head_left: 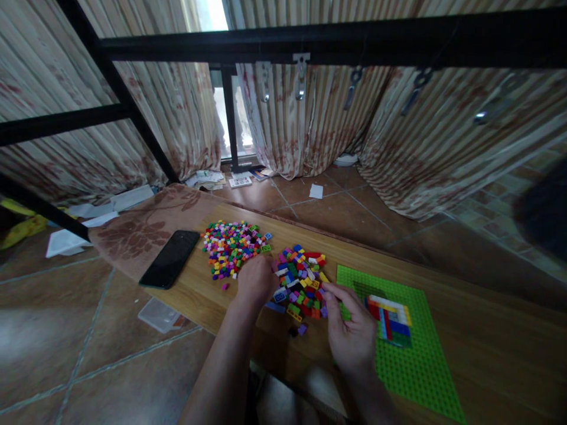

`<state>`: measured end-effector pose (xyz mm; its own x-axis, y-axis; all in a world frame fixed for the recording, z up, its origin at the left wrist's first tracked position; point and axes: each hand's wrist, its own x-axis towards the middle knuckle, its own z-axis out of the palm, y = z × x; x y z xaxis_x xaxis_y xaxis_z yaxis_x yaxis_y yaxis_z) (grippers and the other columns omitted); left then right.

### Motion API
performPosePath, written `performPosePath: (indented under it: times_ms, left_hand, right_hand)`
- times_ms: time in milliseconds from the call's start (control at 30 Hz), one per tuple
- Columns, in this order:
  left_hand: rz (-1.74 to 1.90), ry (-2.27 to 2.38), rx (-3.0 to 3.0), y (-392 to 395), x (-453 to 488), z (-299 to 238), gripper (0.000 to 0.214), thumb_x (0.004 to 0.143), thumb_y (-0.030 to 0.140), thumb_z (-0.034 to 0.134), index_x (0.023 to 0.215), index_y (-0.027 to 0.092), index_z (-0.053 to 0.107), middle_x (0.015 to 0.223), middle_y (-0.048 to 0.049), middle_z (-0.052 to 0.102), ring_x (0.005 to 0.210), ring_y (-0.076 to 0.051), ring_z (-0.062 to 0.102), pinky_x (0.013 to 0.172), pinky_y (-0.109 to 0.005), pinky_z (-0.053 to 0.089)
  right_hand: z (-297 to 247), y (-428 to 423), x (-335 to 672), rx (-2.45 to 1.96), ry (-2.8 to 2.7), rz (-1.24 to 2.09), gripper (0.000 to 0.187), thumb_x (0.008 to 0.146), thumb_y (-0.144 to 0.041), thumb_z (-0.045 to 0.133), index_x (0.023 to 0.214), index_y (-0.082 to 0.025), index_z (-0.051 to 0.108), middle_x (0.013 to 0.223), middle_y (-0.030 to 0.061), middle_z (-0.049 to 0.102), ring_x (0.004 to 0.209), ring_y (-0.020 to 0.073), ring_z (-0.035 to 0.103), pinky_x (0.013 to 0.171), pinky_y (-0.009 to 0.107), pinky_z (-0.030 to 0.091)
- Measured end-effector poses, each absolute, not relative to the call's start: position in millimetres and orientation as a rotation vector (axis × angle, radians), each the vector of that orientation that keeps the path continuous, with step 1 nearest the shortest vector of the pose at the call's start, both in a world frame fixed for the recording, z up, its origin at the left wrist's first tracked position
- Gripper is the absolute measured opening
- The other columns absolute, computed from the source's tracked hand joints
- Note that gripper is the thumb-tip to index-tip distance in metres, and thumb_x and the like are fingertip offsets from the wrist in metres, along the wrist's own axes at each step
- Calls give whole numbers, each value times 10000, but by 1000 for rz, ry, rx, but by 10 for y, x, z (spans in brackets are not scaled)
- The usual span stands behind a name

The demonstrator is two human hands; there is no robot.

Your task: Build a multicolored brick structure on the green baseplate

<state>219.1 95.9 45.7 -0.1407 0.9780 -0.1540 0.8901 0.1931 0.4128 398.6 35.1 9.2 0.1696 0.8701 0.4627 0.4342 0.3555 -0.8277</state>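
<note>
My left hand (pixel 256 280) is curled at the left edge of a pile of larger mixed toy bricks (pixel 301 274). Its fingertips point into the bricks, and whatever they hold is hidden. On the right side of that pile, my right hand (pixel 352 327) has thumb and forefinger pinched together; I cannot make out what is between them. Just right of this hand lies a green baseplate (pixel 425 366). A flat block of joined bricks (pixel 392 319) in white, yellow, red, blue and green sits on it. Left of my left hand spreads a heap of small coloured bricks (pixel 230 245).
A black phone (pixel 170 260) lies at the left end of the wooden board (pixel 460 319), by a patterned brown cloth (pixel 155 221). Dark metal bars (pixel 336 44) with hanging clips cross above. A clear plastic lid (pixel 159 314) and papers (pixel 316 191) are on the tiled floor.
</note>
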Motion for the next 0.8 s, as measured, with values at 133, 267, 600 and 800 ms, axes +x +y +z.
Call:
performPosePath:
  times_ms: [133, 267, 600, 800]
  left_hand:
    - [387, 2036, 1774, 955, 2140, 519, 137, 790, 131, 561, 800, 175, 690, 854, -90, 712, 853, -213, 642, 739, -279, 443]
    - [582, 1792, 1675, 915, 2031, 603, 113, 834, 222, 556, 803, 160, 645, 753, -39, 658, 666, -153, 567, 598, -243, 392]
    - [560, 785, 1486, 762, 2467, 715, 241, 852, 390, 621, 859, 157, 684, 770, -29, 630, 699, -131, 550, 624, -223, 427]
    - [531, 841, 1526, 768, 2744, 615, 249, 845, 374, 624, 809, 129, 657, 677, 3, 575, 620, -102, 498, 575, -206, 384]
  right_hand:
    - [111, 354, 3994, -1255, -1440, 466, 186, 935, -238, 539, 1008, -204, 707, 983, 73, 724, 916, 195, 684, 805, 347, 561]
    - [165, 341, 4020, -1255, -1440, 443, 182, 935, -227, 538, 1000, -209, 707, 970, 67, 722, 907, 192, 683, 788, 337, 563]
    - [333, 102, 4139, -1172, -1680, 413, 277, 928, -135, 534, 1161, -229, 650, 1046, 57, 703, 985, 164, 664, 851, 298, 555]
    - [337, -10, 4409, -1303, -1682, 451, 196, 940, -179, 549, 1068, -234, 685, 956, 29, 728, 892, 152, 680, 793, 265, 540]
